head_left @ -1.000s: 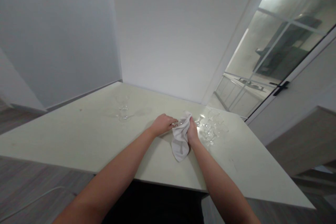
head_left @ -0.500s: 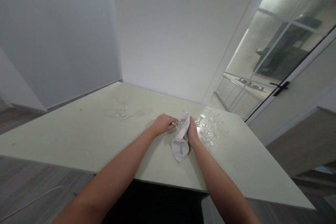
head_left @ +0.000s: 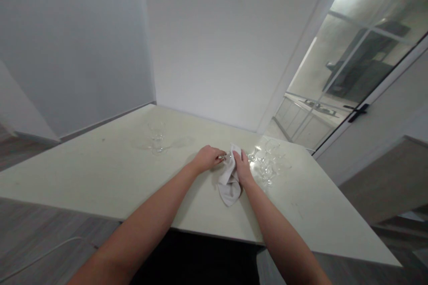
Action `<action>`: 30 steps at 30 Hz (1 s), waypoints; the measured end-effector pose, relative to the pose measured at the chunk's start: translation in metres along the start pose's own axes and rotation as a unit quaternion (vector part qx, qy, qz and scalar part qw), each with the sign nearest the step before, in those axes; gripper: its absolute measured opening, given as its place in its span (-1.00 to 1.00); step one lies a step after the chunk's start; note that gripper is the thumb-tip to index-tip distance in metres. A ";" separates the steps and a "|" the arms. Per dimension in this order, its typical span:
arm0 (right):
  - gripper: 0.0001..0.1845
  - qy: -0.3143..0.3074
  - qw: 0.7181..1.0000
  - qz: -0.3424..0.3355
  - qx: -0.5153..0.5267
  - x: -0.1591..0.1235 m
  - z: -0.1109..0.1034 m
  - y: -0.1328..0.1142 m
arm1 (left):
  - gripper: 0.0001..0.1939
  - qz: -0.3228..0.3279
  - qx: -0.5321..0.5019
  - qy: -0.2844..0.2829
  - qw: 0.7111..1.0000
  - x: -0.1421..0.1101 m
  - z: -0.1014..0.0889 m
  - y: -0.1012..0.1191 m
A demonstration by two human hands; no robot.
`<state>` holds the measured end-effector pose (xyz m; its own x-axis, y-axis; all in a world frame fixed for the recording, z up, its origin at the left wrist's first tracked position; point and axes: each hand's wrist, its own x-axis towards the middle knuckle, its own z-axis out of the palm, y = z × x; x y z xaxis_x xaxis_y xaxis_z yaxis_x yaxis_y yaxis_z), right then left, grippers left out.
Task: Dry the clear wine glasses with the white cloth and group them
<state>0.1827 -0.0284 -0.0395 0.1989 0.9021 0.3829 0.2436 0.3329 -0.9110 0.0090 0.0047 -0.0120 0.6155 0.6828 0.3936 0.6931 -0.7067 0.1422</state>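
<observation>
My left hand [head_left: 207,158] is closed around the stem of a small clear glass [head_left: 224,156], held over the pale table [head_left: 100,173]. My right hand [head_left: 242,167] grips a white cloth [head_left: 229,182] that is wrapped over the glass's bowl; the cloth's loose end hangs down onto the table. The bowl of the glass is hidden by the cloth. Just to the right of my right hand stands a cluster of several clear stemmed glasses [head_left: 270,160]. One more clear glass [head_left: 156,136] stands alone at the far left of the table.
White walls meet in a corner behind the table. A glass-paned door [head_left: 361,67] with a black handle stands open at the right. A wooden surface [head_left: 388,178] lies beyond the table's right corner. Grey wood flooring shows on both sides.
My right hand has turned over the top of the cloth, bunching it lower around the glass. My left hand has stayed in place.
</observation>
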 end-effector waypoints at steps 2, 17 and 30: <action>-0.60 0.009 1.000 0.014 0.008 -0.002 0.000 -0.004 | -0.72 0.001 0.002 0.001 1.000 0.000 0.001 -0.001; -0.67 -0.005 1.000 0.021 0.023 -0.001 -0.001 -0.001 | -0.75 0.005 0.001 0.005 1.000 -0.001 -0.002 -0.001; -0.65 -0.006 0.999 0.039 0.021 -0.002 0.000 -0.007 | -0.76 -0.011 -0.005 0.001 1.000 -0.001 -0.003 0.002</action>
<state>0.1809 -0.0324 -0.0342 0.2046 0.9288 0.3088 0.1872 0.2725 -0.9438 0.0082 0.0023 -0.0093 0.5985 0.6984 0.3924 0.7031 -0.6927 0.1604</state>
